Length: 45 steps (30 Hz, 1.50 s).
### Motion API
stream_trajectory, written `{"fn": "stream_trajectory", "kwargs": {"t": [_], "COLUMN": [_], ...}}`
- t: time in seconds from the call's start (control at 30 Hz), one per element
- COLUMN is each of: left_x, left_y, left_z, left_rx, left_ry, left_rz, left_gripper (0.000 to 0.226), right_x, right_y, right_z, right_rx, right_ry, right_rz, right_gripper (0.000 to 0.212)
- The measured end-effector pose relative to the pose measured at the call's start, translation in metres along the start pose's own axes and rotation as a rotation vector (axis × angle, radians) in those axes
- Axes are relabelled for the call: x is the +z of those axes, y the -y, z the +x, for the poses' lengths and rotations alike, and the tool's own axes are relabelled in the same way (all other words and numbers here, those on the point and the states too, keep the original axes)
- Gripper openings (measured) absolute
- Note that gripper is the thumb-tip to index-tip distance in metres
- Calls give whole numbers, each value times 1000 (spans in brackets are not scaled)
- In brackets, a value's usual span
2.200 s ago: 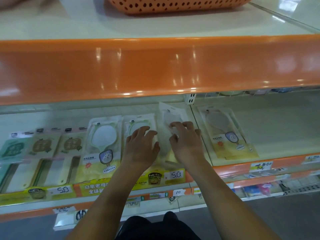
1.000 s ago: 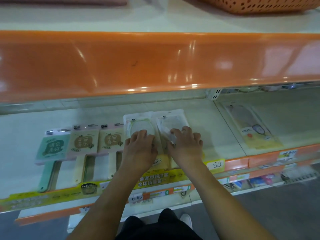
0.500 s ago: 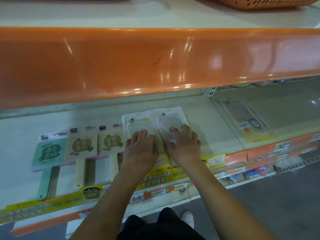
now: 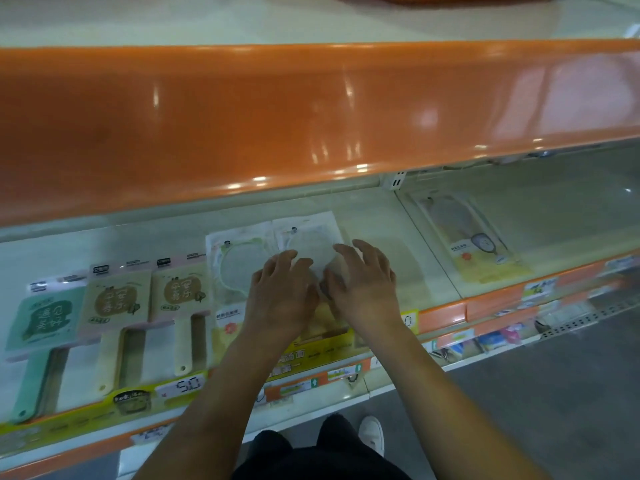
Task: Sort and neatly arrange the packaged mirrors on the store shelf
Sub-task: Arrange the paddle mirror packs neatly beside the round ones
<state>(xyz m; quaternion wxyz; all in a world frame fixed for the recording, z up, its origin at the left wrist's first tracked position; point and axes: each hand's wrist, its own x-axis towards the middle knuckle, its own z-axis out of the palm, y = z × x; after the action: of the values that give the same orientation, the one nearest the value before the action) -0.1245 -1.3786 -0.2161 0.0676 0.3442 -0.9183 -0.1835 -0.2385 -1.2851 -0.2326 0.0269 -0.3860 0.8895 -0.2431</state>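
Note:
Two round mirrors in clear packs lie side by side on the pale shelf (image 4: 374, 223): a left pack (image 4: 235, 268) and a right pack (image 4: 308, 237). My left hand (image 4: 282, 292) lies flat over the seam between them, fingers spread on the right pack. My right hand (image 4: 362, 282) presses on that pack's right edge, fingers slightly bent. A third such pack (image 4: 467, 237) lies alone in the bay to the right. Three handled mirrors in card sleeves lie at the left: one green (image 4: 38, 323), two beige (image 4: 114, 299) (image 4: 180, 289).
An orange shelf lip (image 4: 311, 116) overhangs just above the mirrors. A shelf divider (image 4: 429, 244) separates the two bays. Price tags (image 4: 183, 386) run along the front rail. Lower shelves hold small goods (image 4: 498, 337). Grey floor and my white shoe (image 4: 372, 433) are below.
Both hands slid from the two packs together onto the right pack. The packs now lie squared side by side. The camera view shifted a little.

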Motion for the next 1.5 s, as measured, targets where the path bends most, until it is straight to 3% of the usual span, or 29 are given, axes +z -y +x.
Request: {"fn": "stream_trajectory", "kwargs": {"t": [0.57,0.77,1.07,1.5], "left_x": [57,68,81,88], "left_y": [-162,-197,-224,-233], "left_z": [62,75,82,78], "left_rx": [121,102,33,-27], "left_ry": [39,50,32,0], "left_rz": [74,74,98,113], "left_gripper": [45,45,44,45], "right_x": [-76,-93,-103,-111], "right_y": [-159,-198,-222,-220], "right_z": [47,64,89,95], "right_rx": [121,166,205,119], "right_ry": [-80,23,262,261], "right_rz": [4,-85,-196,-245], "right_gripper": [51,56,71,59]}}
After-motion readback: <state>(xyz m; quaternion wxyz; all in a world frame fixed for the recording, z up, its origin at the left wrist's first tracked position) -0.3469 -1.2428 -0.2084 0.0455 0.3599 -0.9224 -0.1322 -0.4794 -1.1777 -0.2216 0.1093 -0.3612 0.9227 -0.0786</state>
